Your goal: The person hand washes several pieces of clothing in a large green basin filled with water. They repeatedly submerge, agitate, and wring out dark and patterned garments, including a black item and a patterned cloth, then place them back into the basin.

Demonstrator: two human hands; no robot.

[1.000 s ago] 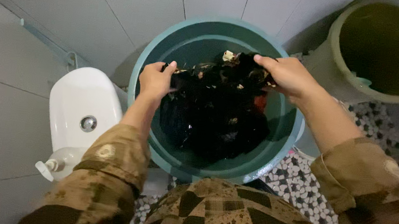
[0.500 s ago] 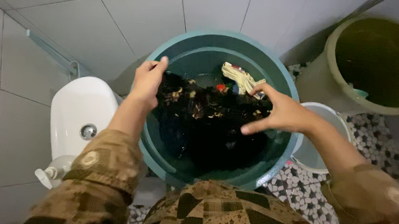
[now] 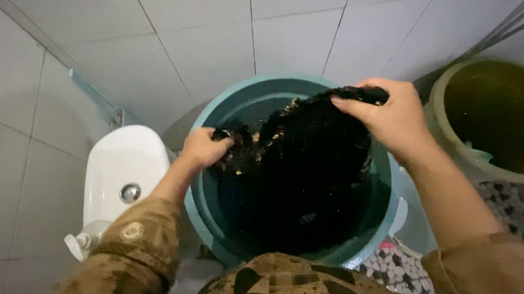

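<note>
Seen from above, looking down past patterned brown sleeves (image 3: 147, 246) into a teal wash basin (image 3: 205, 193) on a bathroom floor. Stretched across the basin, a dark wet garment (image 3: 312, 153) flecked with pale print, lifted clear of the dark water on its upper side. Right hand (image 3: 393, 120) at the far rim, raised higher, fingers clenched around one bunched edge of the garment. Left hand (image 3: 204, 149) lower and nearer the body, at the basin's left rim, fingers closed on the opposite edge. Long axis of the cloth running on a slant from lower left to upper right, hand to hand, with the loose middle sagging down into the basin between them. Both hands touching the cloth, neither nearer than the other; the bulk of the fabric hanging closer to the right hand. Beside the basin on the left, a white toilet tank (image 3: 128, 166) with a round flush button, a pump bottle (image 3: 84, 243) below it. To the upper right, well apart, an olive green bucket (image 3: 438, 113). Pale wall tiles (image 3: 175, 34) behind, pebble mosaic floor (image 3: 410, 274) at the lower right.
</note>
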